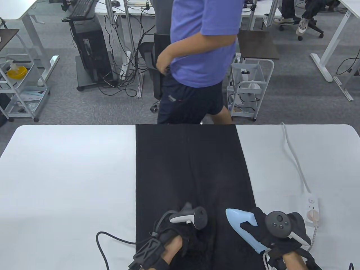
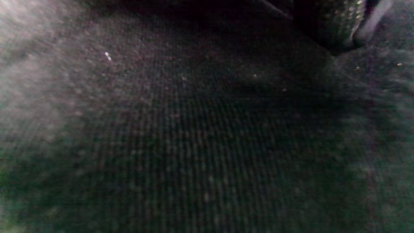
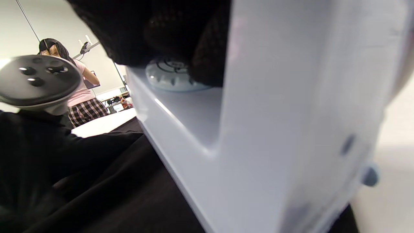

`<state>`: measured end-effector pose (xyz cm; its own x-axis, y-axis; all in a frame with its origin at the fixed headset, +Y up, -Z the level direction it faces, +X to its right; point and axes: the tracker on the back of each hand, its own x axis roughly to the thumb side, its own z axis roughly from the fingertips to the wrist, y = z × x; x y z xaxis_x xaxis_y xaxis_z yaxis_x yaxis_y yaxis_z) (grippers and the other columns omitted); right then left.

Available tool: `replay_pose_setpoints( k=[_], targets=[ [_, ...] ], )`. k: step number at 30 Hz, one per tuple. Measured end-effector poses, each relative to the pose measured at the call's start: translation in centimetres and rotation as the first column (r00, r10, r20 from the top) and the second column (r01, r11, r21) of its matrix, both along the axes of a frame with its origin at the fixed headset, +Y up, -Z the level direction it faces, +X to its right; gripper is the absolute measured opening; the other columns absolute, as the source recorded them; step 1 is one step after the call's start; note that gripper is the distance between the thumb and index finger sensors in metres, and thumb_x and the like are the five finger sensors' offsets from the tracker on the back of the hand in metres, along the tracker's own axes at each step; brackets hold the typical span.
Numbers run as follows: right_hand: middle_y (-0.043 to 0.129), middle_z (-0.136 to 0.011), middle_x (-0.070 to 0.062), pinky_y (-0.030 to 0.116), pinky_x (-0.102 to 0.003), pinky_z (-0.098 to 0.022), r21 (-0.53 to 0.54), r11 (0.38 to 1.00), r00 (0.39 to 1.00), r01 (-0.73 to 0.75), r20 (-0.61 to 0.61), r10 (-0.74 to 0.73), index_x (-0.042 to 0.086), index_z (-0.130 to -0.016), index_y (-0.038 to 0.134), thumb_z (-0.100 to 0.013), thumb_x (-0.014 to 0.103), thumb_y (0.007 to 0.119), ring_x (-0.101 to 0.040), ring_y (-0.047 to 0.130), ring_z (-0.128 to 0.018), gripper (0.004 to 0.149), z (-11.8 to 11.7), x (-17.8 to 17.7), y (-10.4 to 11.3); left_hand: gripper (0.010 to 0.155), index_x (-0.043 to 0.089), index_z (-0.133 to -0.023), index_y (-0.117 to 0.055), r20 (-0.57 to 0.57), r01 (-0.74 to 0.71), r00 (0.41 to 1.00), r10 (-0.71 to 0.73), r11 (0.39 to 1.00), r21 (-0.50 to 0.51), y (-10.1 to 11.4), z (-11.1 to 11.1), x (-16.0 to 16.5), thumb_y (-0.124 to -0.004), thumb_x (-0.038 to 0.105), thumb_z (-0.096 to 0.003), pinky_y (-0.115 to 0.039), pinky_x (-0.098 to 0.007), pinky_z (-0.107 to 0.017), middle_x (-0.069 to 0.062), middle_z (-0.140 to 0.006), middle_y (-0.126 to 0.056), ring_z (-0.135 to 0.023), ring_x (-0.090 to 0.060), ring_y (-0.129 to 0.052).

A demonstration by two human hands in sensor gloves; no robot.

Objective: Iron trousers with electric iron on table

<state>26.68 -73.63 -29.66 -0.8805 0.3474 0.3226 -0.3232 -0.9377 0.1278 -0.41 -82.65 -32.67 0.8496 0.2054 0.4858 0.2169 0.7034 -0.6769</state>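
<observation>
Black trousers [image 1: 191,174] lie flat down the middle of the white table [image 1: 67,174], reaching from its far edge to the near edge. A pale blue electric iron [image 1: 244,228] sits on the near right part of the cloth, nose pointing away. My right hand [image 1: 260,227] grips its handle from above. In the right wrist view the iron [image 3: 258,129] fills the frame with my gloved fingers [image 3: 168,35] curled over it. My left hand [image 1: 185,239] rests on the trousers to the iron's left; its fingers are hidden against the black cloth. The left wrist view shows only dark fabric [image 2: 194,136] up close.
A white power strip [image 1: 311,206] lies on the table right of the iron, its cable [image 1: 295,160] running to the far edge. A black glove cable [image 1: 108,239] loops at the near left. A person in a blue shirt [image 1: 202,56] stands just behind the table.
</observation>
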Motion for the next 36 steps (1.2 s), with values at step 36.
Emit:
replay_pose_setpoints(
  k=[36],
  targets=[
    [0.093, -0.055, 0.001, 0.082, -0.057, -0.049, -0.282, 0.9, 0.897, -0.331, 0.202, 0.393, 0.014, -0.092, 0.07, -0.055, 0.047, 0.081, -0.019, 0.098, -0.046, 0.05, -18.5, -9.1, -1.8, 0.111, 0.014, -0.109, 0.012, -0.03, -0.222, 0.974, 0.223, 0.974, 0.034, -0.7, 0.6, -1.7, -0.069, 0.067, -0.0553, -0.003, -0.085, -0.049, -0.026, -0.109, 0.022, -0.087, -0.064, 0.022]
  ],
)
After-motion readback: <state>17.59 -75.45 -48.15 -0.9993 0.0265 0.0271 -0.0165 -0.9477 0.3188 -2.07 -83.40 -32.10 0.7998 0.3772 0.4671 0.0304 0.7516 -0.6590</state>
